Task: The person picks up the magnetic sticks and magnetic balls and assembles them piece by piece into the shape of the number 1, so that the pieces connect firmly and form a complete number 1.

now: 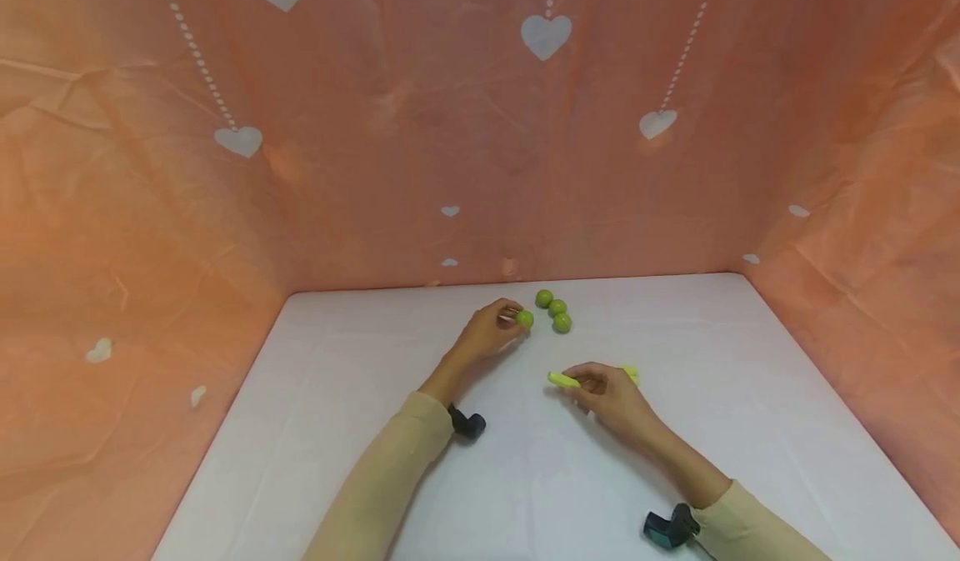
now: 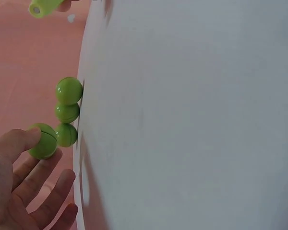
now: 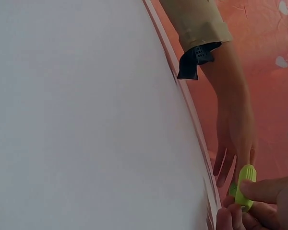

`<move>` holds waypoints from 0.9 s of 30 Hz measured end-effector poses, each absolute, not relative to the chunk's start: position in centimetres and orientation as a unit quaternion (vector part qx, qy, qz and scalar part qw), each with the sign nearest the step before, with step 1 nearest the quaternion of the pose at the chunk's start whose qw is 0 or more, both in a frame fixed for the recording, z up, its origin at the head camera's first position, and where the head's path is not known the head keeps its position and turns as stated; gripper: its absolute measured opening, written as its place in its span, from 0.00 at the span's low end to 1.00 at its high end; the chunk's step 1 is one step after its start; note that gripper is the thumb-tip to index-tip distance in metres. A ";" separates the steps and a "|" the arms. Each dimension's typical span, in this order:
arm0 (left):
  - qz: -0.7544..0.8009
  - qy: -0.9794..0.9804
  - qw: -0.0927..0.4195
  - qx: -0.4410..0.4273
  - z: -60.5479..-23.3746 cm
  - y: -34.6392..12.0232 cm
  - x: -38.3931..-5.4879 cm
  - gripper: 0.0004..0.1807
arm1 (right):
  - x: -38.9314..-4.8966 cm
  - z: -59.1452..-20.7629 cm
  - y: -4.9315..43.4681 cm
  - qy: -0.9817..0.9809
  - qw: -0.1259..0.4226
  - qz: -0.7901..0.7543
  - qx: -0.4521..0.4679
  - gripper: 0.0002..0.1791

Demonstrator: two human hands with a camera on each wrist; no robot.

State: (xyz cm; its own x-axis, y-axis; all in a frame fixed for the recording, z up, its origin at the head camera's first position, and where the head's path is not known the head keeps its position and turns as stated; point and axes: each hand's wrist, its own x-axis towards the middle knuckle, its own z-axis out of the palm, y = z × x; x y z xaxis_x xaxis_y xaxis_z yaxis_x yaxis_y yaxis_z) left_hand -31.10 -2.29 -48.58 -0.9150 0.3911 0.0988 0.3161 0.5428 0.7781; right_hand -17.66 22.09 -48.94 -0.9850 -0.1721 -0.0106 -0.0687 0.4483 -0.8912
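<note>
Balls (image 1: 557, 308), three green (in a crooked row), lie below frame centre; the left hand (image 1: 489, 332) pinches a fourth ball (image 1: 525, 318), the right hand (image 1: 611, 398), lower right, a ribbed lime-yellow tube (image 1: 564, 380).

- Even, diffuse light filled the head view, its source out of frame; the orange cloth (image 1: 112, 236) looked brighter at the left than at the back.
- Soft shadows fell on the white tabletop (image 1: 337, 461) beside the left hand (image 1: 489, 332) and right hand (image 1: 611, 394).
- Both wrist views were dimmer and greyer, with muted colours.
- Small pale highlights showed on the green balls (image 2: 69, 91).
- The tabletop's edge appeared bowed in both wrist views.
- Fine detail looked soft in the right wrist view.
</note>
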 end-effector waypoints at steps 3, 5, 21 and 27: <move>0.434 0.876 0.040 0.205 -48.3 -2.8 -30.8 0.23 | -17.8 -49.0 21.9 0.851 0.052 -0.518 -0.068 0.16; 0.433 0.877 0.039 0.206 -48.2 -3.1 -30.7 0.22 | -17.9 -49.0 21.8 0.851 0.050 -0.518 -0.069 0.15; 0.435 0.877 0.037 0.200 -48.1 -5.1 -29.3 0.19 | -18.6 -49.0 20.3 0.838 0.043 -0.534 -0.104 0.16; 0.438 0.874 0.035 0.206 -48.1 -5.7 -28.9 0.19 | -19.0 -48.9 19.5 0.830 0.050 -0.547 -0.099 0.14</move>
State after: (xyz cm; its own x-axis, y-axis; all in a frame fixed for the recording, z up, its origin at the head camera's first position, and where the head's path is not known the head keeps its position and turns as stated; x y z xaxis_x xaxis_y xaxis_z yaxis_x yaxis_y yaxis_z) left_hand -28.86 -5.71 -48.09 -0.9128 0.3907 0.1190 0.3292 0.5315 0.7804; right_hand -18.98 19.45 -48.87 -0.9755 -0.2186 0.0247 -0.1088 0.3819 -0.9178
